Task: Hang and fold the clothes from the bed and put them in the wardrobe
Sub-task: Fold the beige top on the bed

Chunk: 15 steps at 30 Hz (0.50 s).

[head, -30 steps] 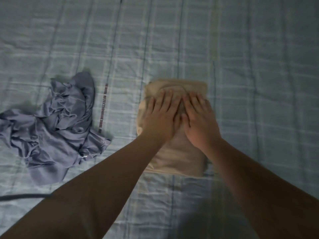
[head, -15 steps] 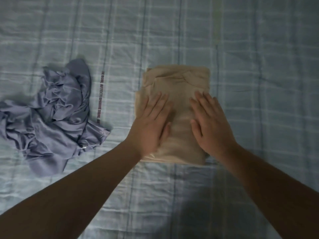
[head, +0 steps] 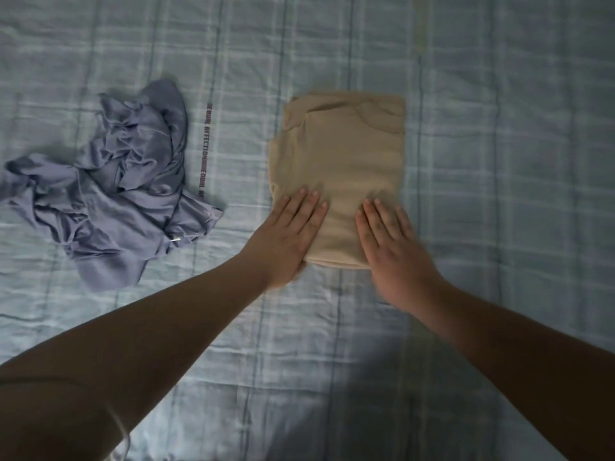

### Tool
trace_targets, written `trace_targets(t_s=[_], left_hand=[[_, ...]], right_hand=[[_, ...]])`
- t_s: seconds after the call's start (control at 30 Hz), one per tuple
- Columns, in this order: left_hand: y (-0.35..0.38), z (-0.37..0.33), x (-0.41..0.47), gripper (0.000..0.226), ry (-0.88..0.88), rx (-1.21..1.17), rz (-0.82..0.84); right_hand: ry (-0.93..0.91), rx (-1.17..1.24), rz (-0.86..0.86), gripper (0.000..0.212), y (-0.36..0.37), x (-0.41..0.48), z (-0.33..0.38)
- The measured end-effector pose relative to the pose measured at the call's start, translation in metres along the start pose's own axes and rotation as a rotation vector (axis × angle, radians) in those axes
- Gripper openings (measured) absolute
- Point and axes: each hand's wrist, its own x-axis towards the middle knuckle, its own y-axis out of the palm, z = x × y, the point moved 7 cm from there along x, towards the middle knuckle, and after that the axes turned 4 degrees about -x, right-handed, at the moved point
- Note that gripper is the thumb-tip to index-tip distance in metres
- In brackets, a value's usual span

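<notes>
The folded beige garment (head: pixel 339 174) lies near the middle of the bed (head: pixel 499 161), and sheet shows past all four of its edges. The stretch on its right is wide. On its left a narrower band carries a printed line of lettering (head: pixel 204 151), and beyond that a crumpled blue-grey garment (head: pixel 109 194) lies well apart. The bed is covered in a pale blue plaid sheet, lightly wrinkled, dim and shadowed near the person. No other part of the room is in view.

The garment is a neat rectangle whose long axis runs away from the person, with a curved seam at its far end. The left hand (head: pixel 286 241) and the right hand (head: pixel 392 247) lie flat with straight fingers, one on each near corner, gripping nothing.
</notes>
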Motion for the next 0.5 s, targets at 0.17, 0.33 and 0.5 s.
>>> trace_targets(t_s=[0.17,0.33,0.5], left_hand=[[-0.010,-0.007,-0.002,0.080,-0.062,0.012,0.018],[-0.013,-0.044,-0.048,0.071,-0.024,-0.054,0.027],[0.013,-0.101,-0.110,0.074,0.015,-0.106,0.159]], right_hand=[[0.016,0.033,-0.046,0.062,-0.002,0.000,0.001],[-0.092,0.055,-0.067,0.064,-0.007,-0.052,0.021],[-0.133,0.181,0.022,0.055,0.021,-0.119,0.061]])
